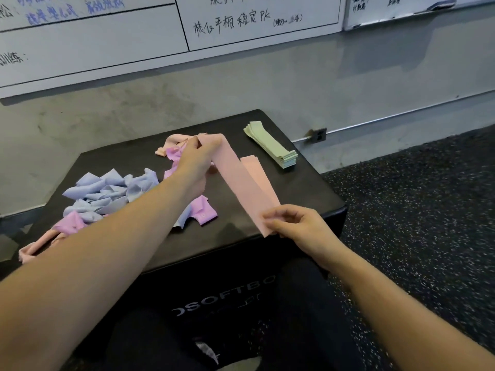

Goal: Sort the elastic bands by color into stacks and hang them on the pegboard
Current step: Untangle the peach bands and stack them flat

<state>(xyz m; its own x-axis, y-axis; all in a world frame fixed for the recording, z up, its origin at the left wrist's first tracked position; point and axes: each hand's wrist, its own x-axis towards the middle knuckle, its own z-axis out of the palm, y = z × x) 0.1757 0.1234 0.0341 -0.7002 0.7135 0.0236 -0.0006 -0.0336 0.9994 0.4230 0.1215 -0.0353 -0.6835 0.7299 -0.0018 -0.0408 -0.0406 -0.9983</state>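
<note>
I see one black padded box [294, 194] in front of me, top face carrying all the bands. Behind it one whiteboard [107, 44] with handwriting, a second whiteboard [401, 9] at the upper right, and one wall outlet [318, 135] low on the wall.

Biggest cluster: loose blue bands [107, 191] heaped on the box's left half, too crumpled to count. Purple bands [203, 212] lie mixed in, three patches visible, exact count unclear. Loose peach bands [171, 143] sit bunched at the back, plus another peach bunch [32, 247] at the near left edge.

One neat green stack [273, 145] lies at the far right corner; count of layers I can't tell. One flat peach band [254, 170] lies between that stack and my hands.

One held peach band [241, 183] is stretched flat just above the box, partly over the flat one. My left hand [195, 164] pinches its far end, fingers curled. My right hand [294, 226] pinches the near end between thumb and fingertips.
</note>
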